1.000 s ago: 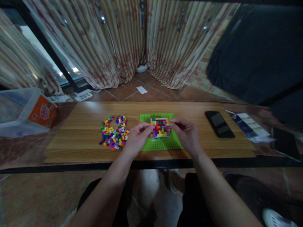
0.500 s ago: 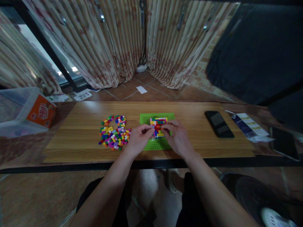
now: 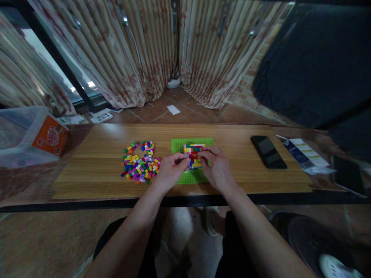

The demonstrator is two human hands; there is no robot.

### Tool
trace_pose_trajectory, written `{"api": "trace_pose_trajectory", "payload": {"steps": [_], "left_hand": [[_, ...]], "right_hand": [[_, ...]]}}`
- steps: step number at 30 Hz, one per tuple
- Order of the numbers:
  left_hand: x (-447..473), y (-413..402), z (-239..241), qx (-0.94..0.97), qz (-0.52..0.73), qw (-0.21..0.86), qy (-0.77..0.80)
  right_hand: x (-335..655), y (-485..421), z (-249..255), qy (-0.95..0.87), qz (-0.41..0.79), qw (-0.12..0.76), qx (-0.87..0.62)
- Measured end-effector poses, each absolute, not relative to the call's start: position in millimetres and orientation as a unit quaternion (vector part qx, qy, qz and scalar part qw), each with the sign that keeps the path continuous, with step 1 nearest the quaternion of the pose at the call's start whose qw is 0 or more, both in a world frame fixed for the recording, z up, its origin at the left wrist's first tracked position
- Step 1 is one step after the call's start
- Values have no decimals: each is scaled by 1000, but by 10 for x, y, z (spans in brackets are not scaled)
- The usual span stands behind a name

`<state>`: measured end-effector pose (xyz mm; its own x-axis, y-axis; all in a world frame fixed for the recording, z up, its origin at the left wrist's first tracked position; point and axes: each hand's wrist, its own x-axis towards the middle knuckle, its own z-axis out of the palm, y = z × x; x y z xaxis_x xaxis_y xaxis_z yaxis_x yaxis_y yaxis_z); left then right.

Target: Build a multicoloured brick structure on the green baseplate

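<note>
On a green studded baseplate (image 3: 181, 178) stands a low rectangular build of multicoloured toy bricks (image 3: 194, 147), its near and side parts partly covered by my fingers. My left hand (image 3: 173, 166) is at the build's left front corner, thumb and forefinger pinched together. A speck of pink or purple shows by those fingertips, too small to tell if it is held. From the right, my right hand (image 3: 217, 166) reaches over the build's right side with curled, closed fingers. What its fingertips grip, if anything, is hidden. A loose pile of small bricks (image 3: 142, 166) lies left of my left hand.
The wooden tabletop (image 3: 95, 162) has a dark front edge. A black phone (image 3: 268, 152) lies on the right, with printed papers (image 3: 308, 154) beyond it. At far left stands a clear plastic bin (image 3: 20, 135) with an orange label. Curtains (image 3: 145, 58) hang behind.
My left fingertips have shifted very slightly to the right along the build's front corner. The right hand stays almost in place, and the brick pile looks the same.
</note>
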<state>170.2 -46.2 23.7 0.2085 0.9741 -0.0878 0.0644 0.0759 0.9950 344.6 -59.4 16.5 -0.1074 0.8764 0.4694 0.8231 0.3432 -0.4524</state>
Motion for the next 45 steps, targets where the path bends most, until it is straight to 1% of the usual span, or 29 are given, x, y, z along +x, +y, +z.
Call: {"api": "trace_pose_trajectory", "payload": {"steps": [13,18,27,32,36,39,43,45], "left_hand": [[1702,-458,232,534,411,565,476],[1700,-455,228,541,410,562,472],[1696,-452,223,555,404,551,474],[1698,-447,221,563,398,544,478],[1699,-455,232,556,392,553,481],[1695,-463,238,550,391,559,481],[1694,-465,238,553,391,559,479],[1697,-462,232,548,396,560,479]], "right_hand": [[3471,-603,169,-725,81,380,-569],[3477,-587,175,-732,102,378,-558],[3459,-558,147,-724,82,375,-572],[3421,-562,162,-699,102,392,-589],[3417,-535,151,-639,143,431,-620],[3438,-490,107,-582,196,443,-653],[3448,-415,28,-465,346,480,-658],[3430,-388,8,-414,397,510,-641]]}}
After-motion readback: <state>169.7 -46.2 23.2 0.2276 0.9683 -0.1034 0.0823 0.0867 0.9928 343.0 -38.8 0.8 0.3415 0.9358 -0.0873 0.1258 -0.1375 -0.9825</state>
